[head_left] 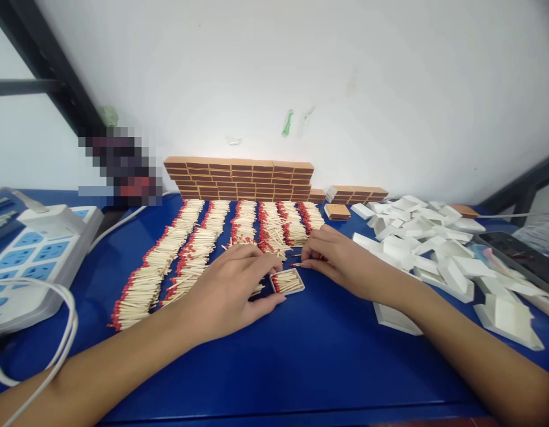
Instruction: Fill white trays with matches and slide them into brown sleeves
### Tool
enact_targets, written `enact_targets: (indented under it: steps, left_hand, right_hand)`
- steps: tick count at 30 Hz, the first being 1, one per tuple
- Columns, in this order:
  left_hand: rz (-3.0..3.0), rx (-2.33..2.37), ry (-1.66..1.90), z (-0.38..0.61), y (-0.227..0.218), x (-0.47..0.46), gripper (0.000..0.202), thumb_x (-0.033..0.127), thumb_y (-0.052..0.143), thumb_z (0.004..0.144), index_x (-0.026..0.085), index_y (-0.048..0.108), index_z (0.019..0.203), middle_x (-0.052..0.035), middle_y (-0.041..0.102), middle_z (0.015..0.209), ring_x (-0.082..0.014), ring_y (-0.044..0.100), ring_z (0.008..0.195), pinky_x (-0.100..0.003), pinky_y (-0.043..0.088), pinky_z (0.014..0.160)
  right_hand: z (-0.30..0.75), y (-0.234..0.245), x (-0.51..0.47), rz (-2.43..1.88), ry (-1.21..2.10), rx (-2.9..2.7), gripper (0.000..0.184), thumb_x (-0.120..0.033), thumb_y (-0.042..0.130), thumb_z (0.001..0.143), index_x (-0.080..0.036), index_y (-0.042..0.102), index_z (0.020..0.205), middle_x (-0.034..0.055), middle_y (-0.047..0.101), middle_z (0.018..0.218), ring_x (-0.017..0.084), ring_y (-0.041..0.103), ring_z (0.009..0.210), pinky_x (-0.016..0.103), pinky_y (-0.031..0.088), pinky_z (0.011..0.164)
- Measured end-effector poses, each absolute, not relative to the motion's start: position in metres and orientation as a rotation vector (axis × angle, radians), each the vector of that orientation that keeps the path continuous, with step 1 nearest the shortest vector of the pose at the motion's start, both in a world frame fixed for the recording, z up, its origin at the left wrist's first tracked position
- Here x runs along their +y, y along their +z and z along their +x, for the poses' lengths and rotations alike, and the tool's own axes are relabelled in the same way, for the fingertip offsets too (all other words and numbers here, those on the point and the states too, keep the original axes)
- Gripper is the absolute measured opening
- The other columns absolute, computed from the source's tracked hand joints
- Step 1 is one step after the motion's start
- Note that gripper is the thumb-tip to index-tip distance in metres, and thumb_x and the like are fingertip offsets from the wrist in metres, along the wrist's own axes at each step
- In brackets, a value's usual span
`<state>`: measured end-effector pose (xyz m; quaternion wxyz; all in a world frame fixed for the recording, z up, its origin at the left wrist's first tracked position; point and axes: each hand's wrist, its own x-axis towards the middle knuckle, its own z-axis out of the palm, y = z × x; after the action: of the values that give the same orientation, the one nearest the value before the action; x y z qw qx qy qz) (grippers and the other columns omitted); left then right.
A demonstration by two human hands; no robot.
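Observation:
A small white matchbox tray [287, 281] holding red-tipped matches lies on the blue table [274, 356]. My left hand [232, 284] curves around the tray's left side, thumb at its front edge, fingers bent and touching it. My right hand [341, 258] lies just right of the tray, its fingertips pinched on a few loose matches [296, 261]. Long rows of red-tipped matches [198, 249] stretch from the hands toward the wall.
A stack of brown matchbox sleeves [241, 178] stands against the wall, with a smaller stack [357, 194] to its right. A pile of empty white trays [434, 249] fills the right. A white-blue power strip [29, 255] and cable lie left; a dark remote [519, 258] lies far right.

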<state>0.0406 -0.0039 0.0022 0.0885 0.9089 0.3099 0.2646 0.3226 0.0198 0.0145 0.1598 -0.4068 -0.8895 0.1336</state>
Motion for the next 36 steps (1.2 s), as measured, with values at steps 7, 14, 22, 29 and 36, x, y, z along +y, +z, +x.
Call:
enact_targets:
  steps: [7,14,22,29,36]
  left_hand:
    - [2.711,0.931,0.8,0.043,0.005,-0.004,0.029,0.033,0.077,0.095,0.022,0.062,0.118,-0.0073,0.075,0.107,-0.027,0.069,0.105,-0.044,0.058,0.091]
    - [2.71,0.901,0.83,0.042,0.003,-0.005,0.026,0.032,0.078,0.095,0.019,0.065,0.114,-0.0088,0.075,0.106,-0.027,0.069,0.103,-0.044,0.058,0.09]
    - [2.731,0.757,0.888,0.043,0.002,-0.003,0.018,0.031,0.073,0.1,0.019,0.068,0.088,-0.0049,0.077,0.093,-0.0247,0.069,0.102,-0.041,0.057,0.093]
    - [2.746,0.715,0.885,0.044,0.003,-0.004,0.022,0.031,0.073,0.1,0.019,0.066,0.083,-0.0039,0.078,0.094,-0.0248,0.07,0.103,-0.041,0.057,0.093]
    - [2.743,0.732,0.883,0.044,0.002,-0.003,0.02,0.031,0.074,0.1,0.019,0.067,0.085,-0.0038,0.078,0.096,-0.0251,0.07,0.104,-0.041,0.056,0.094]
  right_hand:
    - [0.308,0.025,0.001,-1.125,0.346,-2.478,0.015,-0.027,0.054,0.111,-0.023,0.059,0.097,0.0077,0.063,0.1,0.025,0.055,0.098,0.04,0.047,0.084]
    - [0.299,0.022,-0.003,-1.031,0.251,-2.45,0.013,-0.025,0.06,0.108,-0.021,0.063,0.097,0.007,0.065,0.094,0.024,0.058,0.093,0.04,0.048,0.083]
    - [0.327,0.01,0.026,-1.205,0.154,-2.47,0.011,-0.021,0.065,0.103,-0.021,0.066,0.093,0.0088,0.064,0.095,0.027,0.057,0.097,0.04,0.048,0.083]
    - [0.322,0.006,0.027,-1.193,0.119,-2.447,0.005,-0.021,0.064,0.104,-0.02,0.068,0.107,0.0087,0.063,0.095,0.028,0.056,0.096,0.041,0.048,0.083]
    - [0.324,0.004,0.029,-1.155,0.141,-2.442,0.007,-0.019,0.063,0.103,-0.02,0.067,0.099,0.0078,0.061,0.091,0.026,0.055,0.092,0.039,0.047,0.081]
